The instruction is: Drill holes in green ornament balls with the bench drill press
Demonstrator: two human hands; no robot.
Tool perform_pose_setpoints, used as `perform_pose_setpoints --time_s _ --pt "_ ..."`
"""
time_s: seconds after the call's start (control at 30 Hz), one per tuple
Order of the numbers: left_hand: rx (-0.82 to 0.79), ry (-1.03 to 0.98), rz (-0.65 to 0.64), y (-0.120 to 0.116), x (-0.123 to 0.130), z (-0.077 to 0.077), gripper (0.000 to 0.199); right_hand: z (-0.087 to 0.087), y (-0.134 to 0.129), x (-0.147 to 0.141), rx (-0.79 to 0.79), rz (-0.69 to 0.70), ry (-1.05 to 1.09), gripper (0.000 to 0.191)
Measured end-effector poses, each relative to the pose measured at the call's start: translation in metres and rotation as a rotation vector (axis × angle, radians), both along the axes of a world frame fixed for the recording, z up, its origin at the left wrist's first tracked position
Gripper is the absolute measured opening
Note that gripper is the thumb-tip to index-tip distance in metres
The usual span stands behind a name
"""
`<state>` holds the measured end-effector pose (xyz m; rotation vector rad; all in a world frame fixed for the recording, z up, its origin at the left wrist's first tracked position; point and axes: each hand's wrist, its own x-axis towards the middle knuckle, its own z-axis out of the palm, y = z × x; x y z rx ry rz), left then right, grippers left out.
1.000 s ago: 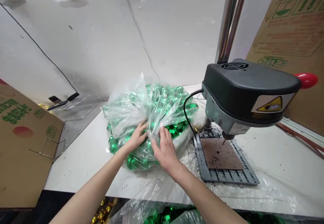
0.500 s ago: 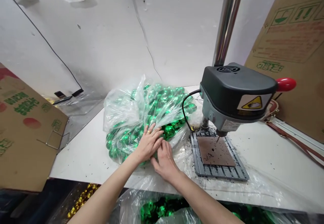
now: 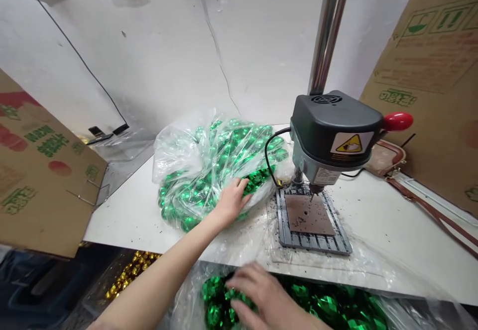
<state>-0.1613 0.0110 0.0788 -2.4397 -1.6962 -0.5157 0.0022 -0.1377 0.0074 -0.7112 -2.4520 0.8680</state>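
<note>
On the table lies a clear plastic bag (image 3: 178, 153) full of shiny green faceted balls (image 3: 239, 136). My left hand (image 3: 232, 199) is at the bag's opening on its near right side. Its thumb stands apart from the fingers, whose tips are hidden among the plastic and green balls. My right hand (image 3: 263, 292), slightly blurred, hovers over or touches more green balls (image 3: 328, 302) in a second plastic bag below the table's front edge. Its fingers are spread and curved, with no ball clearly held.
A bench drill press (image 3: 332, 131) with a red handle stands right of the bag, a brown board (image 3: 309, 214) on its slotted base. Cardboard boxes flank the table, left (image 3: 41, 170) and right (image 3: 429, 86). Gold balls (image 3: 129, 275) lie below the edge. A strapped bag (image 3: 386, 158) sits at right.
My right hand has left the bag on the table and dropped to the green balls below the edge. My left hand has shifted slightly right and up at the bag's opening. The view has turned slightly.
</note>
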Motion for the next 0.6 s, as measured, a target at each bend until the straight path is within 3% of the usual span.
perform_pose_setpoints --time_s 0.07,0.13,0.23,0.37,0.5,0.6 --pt "-0.029 0.008 0.078 0.009 0.003 -0.009 0.041 -0.039 -0.021 -0.004 0.001 0.156 -0.182 0.028" --pt "-0.044 0.037 0.111 0.016 0.006 -0.015 0.047 -0.074 -0.038 -0.01 -0.023 0.218 -0.256 0.023" --pt "-0.053 -0.011 0.111 0.018 0.013 -0.014 0.05 -0.099 -0.054 -0.012 -0.074 0.257 -0.296 0.018" --pt "0.023 -0.318 0.087 0.006 0.025 0.0 0.047 -0.092 -0.055 0.004 -0.111 0.225 -0.281 0.035" --pt "0.068 -0.575 0.004 -0.017 0.041 0.011 0.047 -0.068 -0.048 0.026 -0.149 0.193 -0.249 0.034" --pt "0.03 -0.704 -0.053 -0.033 0.055 0.01 0.047 -0.045 -0.044 0.046 -0.187 0.159 -0.204 0.031"
